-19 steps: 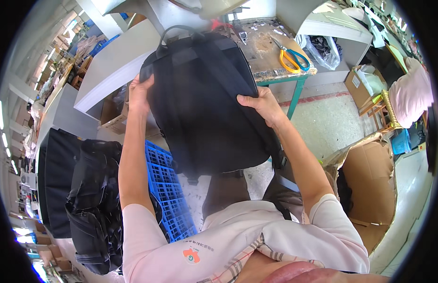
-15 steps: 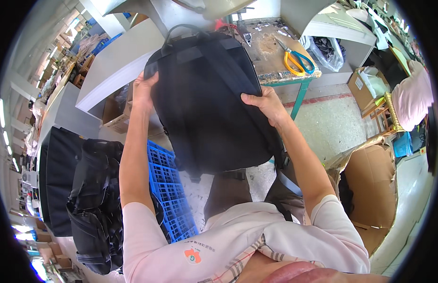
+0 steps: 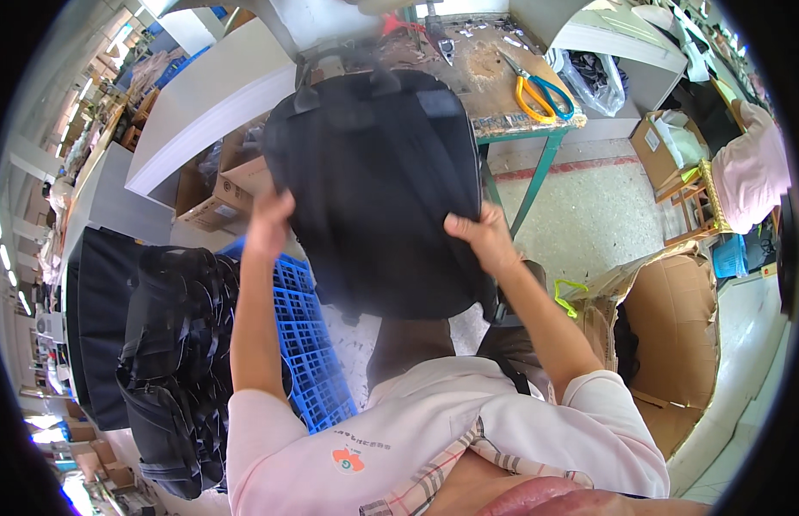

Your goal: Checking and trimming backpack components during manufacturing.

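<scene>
The fingers of the bare right hand [image 3: 487,243] pinch the right edge of a large black fabric backpack [image 3: 373,198], the thumb lying flat on the facing panel and the other fingers mostly hidden behind the edge. The bare left hand [image 3: 268,225] is blurred at the backpack's left edge; its fingers look bent toward the fabric, but whether they grip it, only touch it or stand just apart I cannot tell.

The backpack is held up in front of the person's body, above the dark trousers [image 3: 410,348], with its blurred black carry handle [image 3: 341,55] at the far end. Behind its upper right side stands a desk with a worn brown wooden top and green metal legs [image 3: 481,99]. On that top lie scissors with one orange and one blue handle [image 3: 546,96], and farther left a pointed metal-tipped tool [image 3: 446,50].

A clear plastic bag with dark contents [image 3: 595,82] is just right of the desk. Below the left forearm is a blue plastic lattice crate [image 3: 311,344], and left of it a heap of black fabric bags with straps [image 3: 171,370]. Near the right forearm are a bright yellow-green strip [image 3: 570,297] and a large open brown cardboard box [image 3: 679,335]. Farther right, pink cloth [image 3: 748,172] drapes over a yellow-edged chair [image 3: 716,199].
</scene>
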Demonstrator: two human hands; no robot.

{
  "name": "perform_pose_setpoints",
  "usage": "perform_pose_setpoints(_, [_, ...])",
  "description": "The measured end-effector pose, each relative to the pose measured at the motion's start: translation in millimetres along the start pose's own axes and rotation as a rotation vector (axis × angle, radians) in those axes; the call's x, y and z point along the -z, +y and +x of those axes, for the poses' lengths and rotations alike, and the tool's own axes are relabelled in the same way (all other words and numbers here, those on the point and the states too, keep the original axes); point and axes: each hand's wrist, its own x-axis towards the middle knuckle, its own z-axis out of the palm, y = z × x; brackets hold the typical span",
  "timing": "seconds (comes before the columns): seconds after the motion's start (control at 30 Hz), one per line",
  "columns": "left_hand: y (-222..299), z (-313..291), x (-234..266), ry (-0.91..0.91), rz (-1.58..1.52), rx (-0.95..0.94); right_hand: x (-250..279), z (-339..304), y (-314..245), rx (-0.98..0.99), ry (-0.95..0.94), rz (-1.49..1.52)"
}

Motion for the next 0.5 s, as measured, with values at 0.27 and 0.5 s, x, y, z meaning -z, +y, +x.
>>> perform_pose_setpoints(0.27, [101.3,-11.2,2.6,-0.205,0.692,-0.082,-5.1,-20.6,-45.1,-0.066,-0.491,-1.199])
perform_pose_setpoints(0.5, [153.5,82.5,-79.2,-0.678,1.346,-0.049,-31.7,79.7,-90.0,0.326,-0.28,-0.5])
